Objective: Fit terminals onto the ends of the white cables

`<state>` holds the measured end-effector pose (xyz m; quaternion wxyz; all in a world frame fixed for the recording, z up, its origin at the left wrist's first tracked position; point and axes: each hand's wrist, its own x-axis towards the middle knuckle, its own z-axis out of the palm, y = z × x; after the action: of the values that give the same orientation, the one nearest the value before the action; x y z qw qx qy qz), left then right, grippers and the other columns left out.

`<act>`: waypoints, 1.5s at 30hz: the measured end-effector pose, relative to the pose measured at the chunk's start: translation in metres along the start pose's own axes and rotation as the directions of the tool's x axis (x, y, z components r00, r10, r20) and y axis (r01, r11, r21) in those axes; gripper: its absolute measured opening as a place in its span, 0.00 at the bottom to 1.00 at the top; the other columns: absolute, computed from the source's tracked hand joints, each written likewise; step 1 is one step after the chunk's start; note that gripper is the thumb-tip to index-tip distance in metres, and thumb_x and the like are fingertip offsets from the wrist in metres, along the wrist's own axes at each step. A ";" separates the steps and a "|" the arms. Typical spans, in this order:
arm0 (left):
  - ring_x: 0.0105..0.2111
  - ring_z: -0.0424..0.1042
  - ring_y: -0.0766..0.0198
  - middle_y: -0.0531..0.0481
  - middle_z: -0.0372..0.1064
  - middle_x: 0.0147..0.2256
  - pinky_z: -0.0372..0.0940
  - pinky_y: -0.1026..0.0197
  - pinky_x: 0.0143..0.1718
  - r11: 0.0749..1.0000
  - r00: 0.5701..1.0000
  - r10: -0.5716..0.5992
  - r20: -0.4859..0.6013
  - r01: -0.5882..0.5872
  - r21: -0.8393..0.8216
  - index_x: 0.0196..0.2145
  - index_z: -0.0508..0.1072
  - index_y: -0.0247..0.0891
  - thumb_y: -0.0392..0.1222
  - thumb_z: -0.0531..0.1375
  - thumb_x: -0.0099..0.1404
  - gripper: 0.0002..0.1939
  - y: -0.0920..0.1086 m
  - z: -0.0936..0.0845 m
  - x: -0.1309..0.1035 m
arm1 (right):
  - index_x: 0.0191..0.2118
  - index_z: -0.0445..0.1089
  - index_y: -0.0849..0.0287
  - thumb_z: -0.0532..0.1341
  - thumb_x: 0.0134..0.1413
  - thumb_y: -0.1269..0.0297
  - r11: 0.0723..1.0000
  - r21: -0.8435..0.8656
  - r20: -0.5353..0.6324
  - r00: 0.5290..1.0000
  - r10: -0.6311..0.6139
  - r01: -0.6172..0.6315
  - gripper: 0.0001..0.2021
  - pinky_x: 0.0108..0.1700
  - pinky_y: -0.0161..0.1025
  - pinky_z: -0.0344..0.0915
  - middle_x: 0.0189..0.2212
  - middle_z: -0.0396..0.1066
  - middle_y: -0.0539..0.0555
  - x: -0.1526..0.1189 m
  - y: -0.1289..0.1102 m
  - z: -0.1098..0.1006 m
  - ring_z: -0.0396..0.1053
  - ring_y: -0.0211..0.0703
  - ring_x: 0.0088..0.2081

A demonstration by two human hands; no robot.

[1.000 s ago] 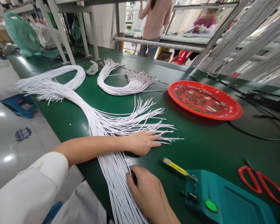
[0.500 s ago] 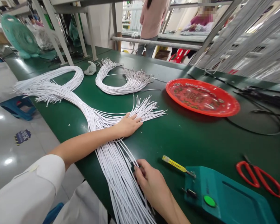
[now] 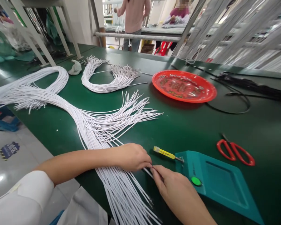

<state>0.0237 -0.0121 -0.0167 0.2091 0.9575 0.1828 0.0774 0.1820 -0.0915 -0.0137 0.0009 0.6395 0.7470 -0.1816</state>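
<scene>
Below the middle of the head view, my left hand (image 3: 134, 157) and my right hand (image 3: 172, 181) meet with fingers pinched. A short stretch of white wire (image 3: 148, 172) shows between them; its end is hidden by my fingers. My left forearm lies across a large bundle of white wires (image 3: 118, 190), whose loose ends fan out up the table and down toward me. Right of my hands is a teal device (image 3: 221, 184) with a green button (image 3: 196, 181). A yellow-handled tool (image 3: 165, 152) lies at its left corner.
Red-handled scissors (image 3: 235, 151) lie beyond the device. Farther back are a red tray (image 3: 184, 99), another wire bundle (image 3: 100, 87), a crumpled pale cloth (image 3: 75, 67) and black cables (image 3: 245, 82). White strands hang at the upper right. Two people are across the table.
My left hand has come off the fanned wires toward me and meets my right hand, now pinching. My right hand has moved right, away from the bundle. The camera view has shifted right.
</scene>
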 end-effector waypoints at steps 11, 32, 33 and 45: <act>0.34 0.69 0.68 0.50 0.72 0.33 0.60 0.71 0.36 0.906 0.995 0.099 -0.005 -0.092 -0.413 0.35 0.73 0.36 0.38 0.54 0.61 0.09 0.021 -0.005 0.012 | 0.28 0.69 0.55 0.51 0.49 0.48 0.767 0.634 -0.098 0.972 0.214 -0.105 0.17 0.25 0.31 0.66 0.20 0.71 0.50 -0.029 0.023 -0.030 0.69 0.39 0.23; 0.32 0.68 0.65 0.47 0.70 0.30 0.62 0.65 0.36 0.800 0.834 -0.417 -0.360 0.148 -0.582 0.33 0.74 0.34 0.38 0.53 0.60 0.10 0.021 0.002 0.015 | 0.30 0.72 0.54 0.56 0.51 0.65 0.925 0.018 -0.611 0.737 -0.290 0.379 0.07 0.37 0.36 0.66 0.29 0.72 0.52 0.008 0.026 -0.045 0.70 0.40 0.32; 0.32 0.68 0.66 0.47 0.70 0.30 0.61 0.65 0.37 0.795 0.835 -0.402 -0.375 0.115 -0.596 0.33 0.74 0.34 0.37 0.53 0.60 0.10 0.019 0.001 0.015 | 0.30 0.71 0.55 0.56 0.50 0.65 0.921 0.047 -0.591 0.754 -0.287 0.387 0.07 0.37 0.36 0.66 0.29 0.72 0.52 0.011 0.026 -0.048 0.69 0.40 0.32; 0.24 0.64 0.71 0.52 0.65 0.23 0.58 0.66 0.30 -0.036 0.763 -0.634 -0.126 -0.192 -0.981 0.28 0.69 0.31 0.44 0.61 0.54 0.12 0.010 -0.001 0.019 | 0.32 0.67 0.60 0.62 0.43 0.57 0.118 0.980 -0.196 0.895 0.400 0.162 0.12 0.22 0.32 0.60 0.19 0.65 0.47 0.045 -0.014 -0.016 0.61 0.32 0.19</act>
<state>0.0446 -0.0131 -0.0102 0.7591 0.4007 0.2911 0.4225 0.1644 -0.0458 -0.0056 -0.5650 0.5594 0.3629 -0.4860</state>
